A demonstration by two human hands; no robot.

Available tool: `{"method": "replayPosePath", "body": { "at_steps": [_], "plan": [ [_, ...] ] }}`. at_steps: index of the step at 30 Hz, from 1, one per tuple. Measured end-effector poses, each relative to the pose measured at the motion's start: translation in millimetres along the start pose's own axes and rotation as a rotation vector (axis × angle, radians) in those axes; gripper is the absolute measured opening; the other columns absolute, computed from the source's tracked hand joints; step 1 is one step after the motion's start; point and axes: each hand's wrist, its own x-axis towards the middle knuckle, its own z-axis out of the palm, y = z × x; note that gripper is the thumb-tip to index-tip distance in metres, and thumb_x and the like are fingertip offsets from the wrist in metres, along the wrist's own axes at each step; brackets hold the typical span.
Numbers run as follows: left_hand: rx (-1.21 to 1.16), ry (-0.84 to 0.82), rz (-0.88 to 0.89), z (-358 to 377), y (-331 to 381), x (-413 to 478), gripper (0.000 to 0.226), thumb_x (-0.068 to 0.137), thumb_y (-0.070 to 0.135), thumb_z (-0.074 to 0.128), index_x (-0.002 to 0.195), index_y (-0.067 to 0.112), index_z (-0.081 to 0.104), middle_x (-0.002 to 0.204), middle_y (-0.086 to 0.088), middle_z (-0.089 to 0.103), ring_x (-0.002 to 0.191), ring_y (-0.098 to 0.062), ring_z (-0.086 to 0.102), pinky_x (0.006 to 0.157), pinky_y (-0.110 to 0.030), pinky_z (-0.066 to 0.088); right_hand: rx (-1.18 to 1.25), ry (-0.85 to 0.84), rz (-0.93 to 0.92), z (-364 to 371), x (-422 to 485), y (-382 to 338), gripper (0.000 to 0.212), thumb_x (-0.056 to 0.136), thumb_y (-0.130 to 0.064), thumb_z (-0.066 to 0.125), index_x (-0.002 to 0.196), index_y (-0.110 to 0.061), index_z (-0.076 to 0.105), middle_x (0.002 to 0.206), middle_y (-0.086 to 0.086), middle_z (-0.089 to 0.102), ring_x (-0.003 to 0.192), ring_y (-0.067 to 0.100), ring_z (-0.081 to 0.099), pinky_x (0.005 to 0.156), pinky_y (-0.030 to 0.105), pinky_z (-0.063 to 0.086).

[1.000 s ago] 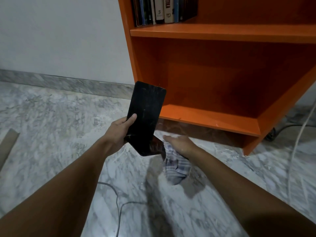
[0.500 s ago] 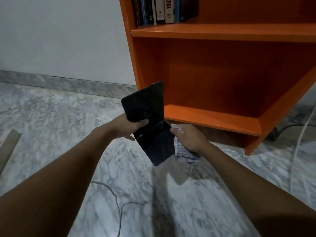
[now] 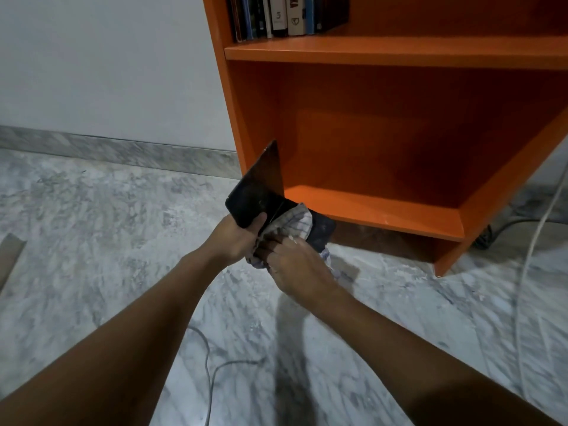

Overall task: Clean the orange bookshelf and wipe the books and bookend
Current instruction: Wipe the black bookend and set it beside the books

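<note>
Centre of frame: black bookend (image 3: 255, 192) gripped at its left edge in left hand (image 3: 236, 241). Right hand (image 3: 295, 265) clenched round checked cloth (image 3: 292, 224), pressing it onto bookend's lower plate. Orange bookshelf (image 3: 399, 210) directly behind, upper right of frame; books (image 3: 285, 16) upright on its upper shelf.

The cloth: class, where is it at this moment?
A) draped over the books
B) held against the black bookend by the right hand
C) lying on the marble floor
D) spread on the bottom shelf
B: the right hand grips the bunched cloth and holds it against the bookend, which the left hand holds above the floor in front of the shelf.
</note>
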Motion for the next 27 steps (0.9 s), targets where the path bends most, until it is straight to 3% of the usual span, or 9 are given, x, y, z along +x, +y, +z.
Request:
{"method": "replayPosePath", "body": {
  "at_steps": [3,6,10,13,16,19,22,25,27],
  "plan": [
    [0.001,-0.055,-0.018,-3.1,-4.3,-0.9,0.010,0.101,0.031,0.053,0.107,0.025,0.057,0.103,-0.006,0.064,0.103,-0.029,0.063,0.091,-0.048,0.055,0.006,0.005,0.047,6.5,-0.1,5.8,0.022,0.082,-0.012,0.067,0.100,-0.023,0.072,0.096,-0.005,0.070,0.094,0.018,0.062,0.076,0.033,0.046],
    [-0.029,-0.132,-0.030,-5.7,-7.8,-2.2,0.007,0.101,0.027,0.053,0.099,0.030,0.058,0.110,-0.008,0.066,0.109,-0.029,0.063,0.093,-0.051,0.055,0.000,-0.059,0.177,3.5,6.5,12.2,0.019,0.080,-0.006,0.066,0.094,-0.017,0.074,0.086,0.004,0.071,0.086,0.027,0.065,0.075,0.036,0.049],
    [0.065,-0.224,-0.060,-3.7,-21.3,-9.9,0.011,0.101,0.027,0.049,0.097,0.028,0.058,0.101,-0.010,0.068,0.095,-0.027,0.067,0.086,-0.049,0.058,0.050,-0.169,0.630,-21.7,-2.9,45.8,0.019,0.090,-0.007,0.054,0.092,-0.014,0.072,0.088,0.006,0.068,0.081,0.026,0.064,0.072,0.035,0.049],
    [0.127,-0.173,-0.043,-6.4,-25.0,-11.1,0.016,0.102,0.030,0.047,0.110,0.022,0.059,0.101,-0.005,0.067,0.093,-0.023,0.067,0.085,-0.044,0.059,0.255,-0.023,0.903,-26.3,-23.3,68.6,0.027,0.095,-0.007,0.049,0.111,-0.018,0.067,0.097,0.006,0.068,0.082,0.025,0.062,0.069,0.033,0.047],
    [0.132,-0.132,-0.072,-15.8,-24.5,-4.9,0.023,0.103,0.029,0.046,0.116,0.015,0.059,0.103,-0.008,0.066,0.096,-0.026,0.067,0.087,-0.043,0.058,0.194,0.098,0.728,-22.9,-17.6,52.1,0.032,0.097,-0.007,0.049,0.125,-0.018,0.061,0.107,0.002,0.064,0.094,0.022,0.058,0.075,0.033,0.045],
    [0.194,-0.125,-0.043,-18.4,-23.6,1.4,0.018,0.102,0.028,0.046,0.095,0.019,0.060,0.089,-0.004,0.066,0.087,-0.023,0.066,0.079,-0.036,0.057,0.149,0.179,0.256,-20.1,-2.7,8.7,0.021,0.088,-0.012,0.061,0.105,-0.021,0.070,0.091,0.000,0.064,0.080,0.022,0.058,0.067,0.029,0.044],
    [0.278,-0.094,0.009,-14.6,-14.7,3.4,0.019,0.102,0.026,0.047,0.087,0.019,0.057,0.077,0.004,0.060,0.076,-0.016,0.060,0.059,-0.019,0.042,0.117,0.073,-0.065,-3.9,-4.6,-19.8,0.013,0.081,-0.020,0.059,0.085,-0.016,0.071,0.084,0.004,0.060,0.072,0.023,0.056,0.059,0.034,0.044],
    [0.226,-0.140,0.001,-13.0,-13.7,2.3,0.013,0.100,0.029,0.050,0.095,0.021,0.058,0.085,0.001,0.063,0.084,-0.018,0.063,0.064,-0.023,0.046,0.018,-0.069,0.066,6.8,-6.0,-5.4,0.008,0.075,-0.021,0.071,0.068,-0.021,0.068,0.082,0.001,0.061,0.071,0.023,0.056,0.057,0.031,0.044],
    [0.153,-0.231,-0.036,-13.8,-17.1,-2.1,0.014,0.099,0.030,0.052,0.101,0.020,0.060,0.094,-0.005,0.067,0.090,-0.022,0.067,0.076,-0.037,0.058,0.024,-0.115,0.296,11.9,-5.2,18.1,0.022,0.079,-0.014,0.070,0.061,-0.020,0.058,0.083,0.003,0.060,0.075,0.025,0.056,0.061,0.032,0.046]
  ]
}}
